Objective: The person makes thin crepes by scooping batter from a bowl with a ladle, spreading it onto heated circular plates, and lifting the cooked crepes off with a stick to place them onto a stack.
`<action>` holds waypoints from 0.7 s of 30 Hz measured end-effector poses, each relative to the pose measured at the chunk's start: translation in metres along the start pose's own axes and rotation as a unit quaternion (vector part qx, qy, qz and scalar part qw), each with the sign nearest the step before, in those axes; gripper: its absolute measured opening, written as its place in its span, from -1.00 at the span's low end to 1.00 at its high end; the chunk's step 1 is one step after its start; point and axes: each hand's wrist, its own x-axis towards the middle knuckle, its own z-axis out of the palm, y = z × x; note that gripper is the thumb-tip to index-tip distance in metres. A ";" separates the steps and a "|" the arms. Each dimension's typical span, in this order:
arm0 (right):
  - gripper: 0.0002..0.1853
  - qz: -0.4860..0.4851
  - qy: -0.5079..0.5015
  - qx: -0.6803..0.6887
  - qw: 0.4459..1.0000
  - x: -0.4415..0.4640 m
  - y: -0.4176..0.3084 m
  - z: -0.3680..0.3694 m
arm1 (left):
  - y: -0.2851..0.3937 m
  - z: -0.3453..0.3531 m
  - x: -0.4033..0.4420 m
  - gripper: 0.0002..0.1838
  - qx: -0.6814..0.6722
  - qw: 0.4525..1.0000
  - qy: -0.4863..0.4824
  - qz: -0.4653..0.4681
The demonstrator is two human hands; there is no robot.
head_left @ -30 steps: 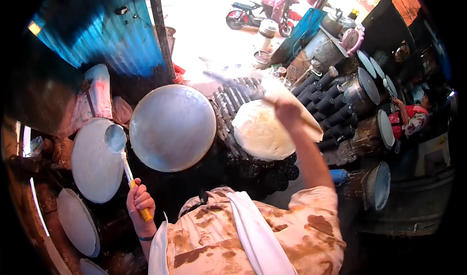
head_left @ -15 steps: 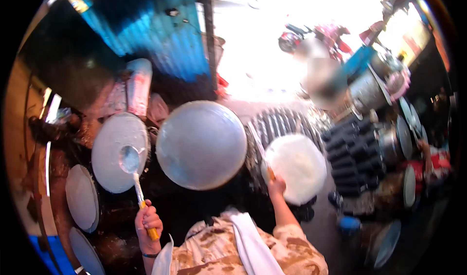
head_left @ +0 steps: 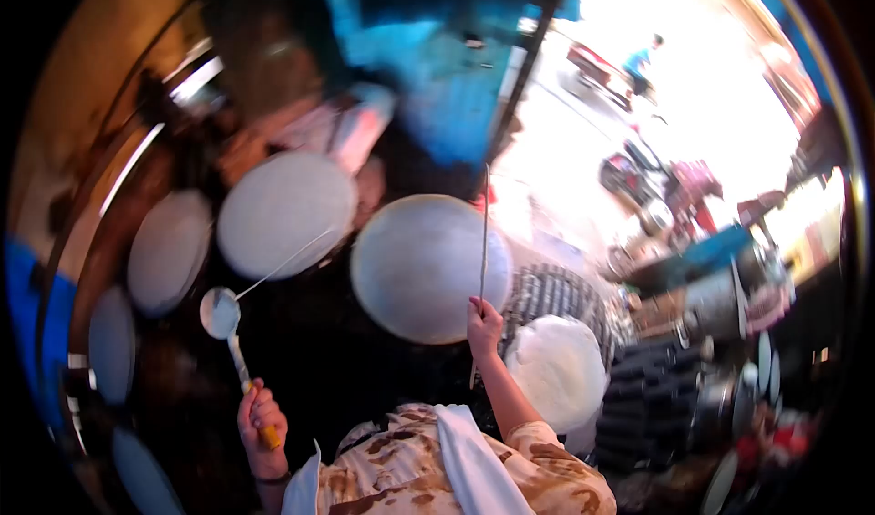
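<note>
My left hand [head_left: 262, 417] is closed round the yellow handle of a ladle [head_left: 221, 314], whose round bowl faces up near a pale round griddle [head_left: 288, 214]. A thin pale line runs from the ladle bowl to that griddle. My right hand [head_left: 485, 325] grips a long thin stick [head_left: 485, 232], held nearly upright in front of the right part of the large round griddle [head_left: 415, 273]. Just right of my right forearm lies a white round flatbread [head_left: 558, 369], beside a ridged dark surface [head_left: 556, 296].
More pale round griddles [head_left: 169, 252] stand at the left. Stacked dark cylinders [head_left: 652, 396] are on the right. A blue corrugated sheet [head_left: 447, 87] and a dark post stand ahead. Outside are a motorbike [head_left: 629, 178] and a person in blue [head_left: 640, 63].
The view has swung left. My right hand with the stick has moved from the flatbread to the large griddle. The ladle has come off the pale griddle's face toward its lower left.
</note>
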 end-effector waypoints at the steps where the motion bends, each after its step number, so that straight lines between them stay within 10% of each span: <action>1: -0.83 -0.009 -0.068 0.030 0.997 -0.013 -0.016 0.021 | 0.005 -0.010 -0.017 -0.85 -0.009 1.000 -0.009 0.011; 7: -0.78 0.048 -0.504 0.018 0.862 -0.152 -0.018 0.093 | -0.044 -0.051 -0.158 -0.82 0.175 0.880 0.257 0.359; 13: -0.70 0.022 -0.703 -0.038 0.710 -0.238 -0.025 0.082 | -0.056 -0.191 -0.259 -0.86 -0.155 0.861 0.145 0.462; 16: -0.66 0.081 -0.755 -0.108 0.641 -0.262 -0.088 0.055 | -0.058 -0.254 -0.299 -0.86 -0.092 0.799 0.239 0.545; 21: -0.65 0.041 -0.774 -0.194 0.601 -0.293 -0.100 0.103 | 0.021 -0.313 -0.305 -0.89 0.225 0.699 0.582 0.349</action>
